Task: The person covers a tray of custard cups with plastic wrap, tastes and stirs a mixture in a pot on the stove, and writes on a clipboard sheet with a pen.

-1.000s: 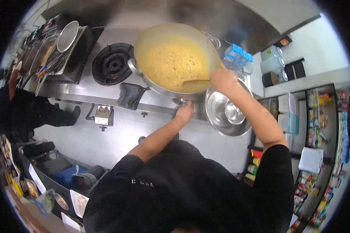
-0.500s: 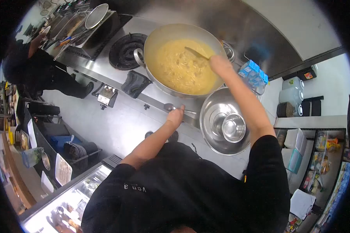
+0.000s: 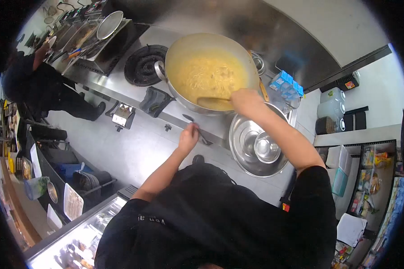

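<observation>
A large metal pot (image 3: pixel 177 53) full of yellow, chunky soup (image 3: pixel 206 74) stands on the stove in front of me. My right hand (image 3: pixel 247 103) is closed around a spatula (image 3: pixel 213 101), whose flat brownish blade lies at the near side of the pot, over the soup. Whether the blade dips into the liquid is hard to see. Below the pot, in front of the counter edge, my left hand (image 3: pixel 189 136) grips a metal spoon (image 3: pixel 188 117) by its handle. The spoon's bowl points up and to the left, apart from the pot.
Right of the pot sit a wide steel bowl (image 3: pixel 239 154) with a smaller bowl (image 3: pixel 266 150) inside, and blue cartons (image 3: pixel 287 83). To the left are a black burner (image 3: pixel 143 65), a dark cloth (image 3: pixel 155 102) and a strainer (image 3: pixel 110 24). Another person (image 3: pixel 27 85) stands at far left.
My right hand has brought the spatula from the pot's far right side to its near edge. My left hand has shifted slightly left and down, and the spoon has turned.
</observation>
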Tool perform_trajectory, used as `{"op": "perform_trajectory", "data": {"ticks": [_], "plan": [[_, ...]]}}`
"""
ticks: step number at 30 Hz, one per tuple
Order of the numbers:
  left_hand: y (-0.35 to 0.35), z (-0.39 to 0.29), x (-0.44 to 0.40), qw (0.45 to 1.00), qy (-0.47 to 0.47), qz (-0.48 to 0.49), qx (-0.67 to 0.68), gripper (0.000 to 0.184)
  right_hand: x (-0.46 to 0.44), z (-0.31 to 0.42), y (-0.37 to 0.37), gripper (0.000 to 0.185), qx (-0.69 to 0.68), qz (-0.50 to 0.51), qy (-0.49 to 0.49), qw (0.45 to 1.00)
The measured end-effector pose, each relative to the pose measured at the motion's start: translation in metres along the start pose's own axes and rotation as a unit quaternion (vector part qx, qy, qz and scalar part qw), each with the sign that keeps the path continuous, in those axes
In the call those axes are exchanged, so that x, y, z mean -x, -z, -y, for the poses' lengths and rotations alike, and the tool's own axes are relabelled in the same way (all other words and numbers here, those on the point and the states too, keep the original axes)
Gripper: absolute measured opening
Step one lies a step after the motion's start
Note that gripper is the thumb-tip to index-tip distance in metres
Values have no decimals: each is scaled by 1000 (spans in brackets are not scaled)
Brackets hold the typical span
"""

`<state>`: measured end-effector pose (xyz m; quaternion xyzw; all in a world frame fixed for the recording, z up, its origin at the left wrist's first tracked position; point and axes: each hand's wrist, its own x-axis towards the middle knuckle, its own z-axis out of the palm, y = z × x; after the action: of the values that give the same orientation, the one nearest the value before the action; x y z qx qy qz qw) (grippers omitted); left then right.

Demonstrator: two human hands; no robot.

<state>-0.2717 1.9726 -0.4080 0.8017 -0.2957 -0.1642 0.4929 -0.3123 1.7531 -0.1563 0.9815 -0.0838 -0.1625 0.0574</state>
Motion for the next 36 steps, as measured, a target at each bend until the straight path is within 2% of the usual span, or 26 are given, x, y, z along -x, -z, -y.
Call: {"op": "perform_trajectory", "data": {"ticks": [1,2,4,6,8,10,12,14,15,16,17,18,20,23,25,27,29,34,36], "plan": [[5,-12,2,989,97,-4,113,12,-21,-5,-19,21,-5,-37,-3,999],[3,-9,0,989,96,-4,115,12,-38,-10,-25,21,-9,-73,-4,997],[-3,2,0,919,132,-84,363,13,-51,-26,-22,21,4,-85,-31,996],[3,13,2,921,144,-75,355,17,-56,-42,-15,21,17,-97,-55,994],[14,25,10,923,155,-67,347,22,-53,-53,2,22,-12,-105,-131,986],[37,27,23,938,175,-119,275,26,-60,-64,-8,23,-29,-100,-154,983],[78,8,42,922,298,-110,222,27,-75,-65,-40,25,-48,-100,-180,978],[108,31,61,961,225,-134,86,24,-91,-62,-84,25,-55,-109,-85,989],[130,29,67,970,192,-139,47,22,-85,-55,-74,25,-56,-113,-86,988],[154,14,71,977,160,-142,7,21,-69,-40,-50,25,-94,-74,-106,987],[177,-16,71,969,195,-140,54,22,-51,-28,-29,25,-131,-33,-125,983],[200,-47,68,958,230,-140,101,24,-34,-25,-15,25,-131,-36,-123,983],[236,-84,54,972,202,-99,69,28,-2,-24,8,28,-178,-101,-116,972],[256,-121,13,985,164,-14,60,29,34,-21,14,27,-183,-138,-125,965],[253,-135,-24,998,47,23,28,26,48,-28,0,24,-258,-202,-82,941],[245,-180,-54,978,169,110,58,25,69,-14,18,25,-276,-194,-114,934],[227,-161,-97,954,168,207,135,21,86,0,29,26,-296,-182,-148,926],[194,-192,-129,946,194,204,163,21,103,23,18,27,-349,-293,-111,883],[185,-195,-137,939,210,221,161,21,106,21,7,28,-339,-290,-105,889]]}}
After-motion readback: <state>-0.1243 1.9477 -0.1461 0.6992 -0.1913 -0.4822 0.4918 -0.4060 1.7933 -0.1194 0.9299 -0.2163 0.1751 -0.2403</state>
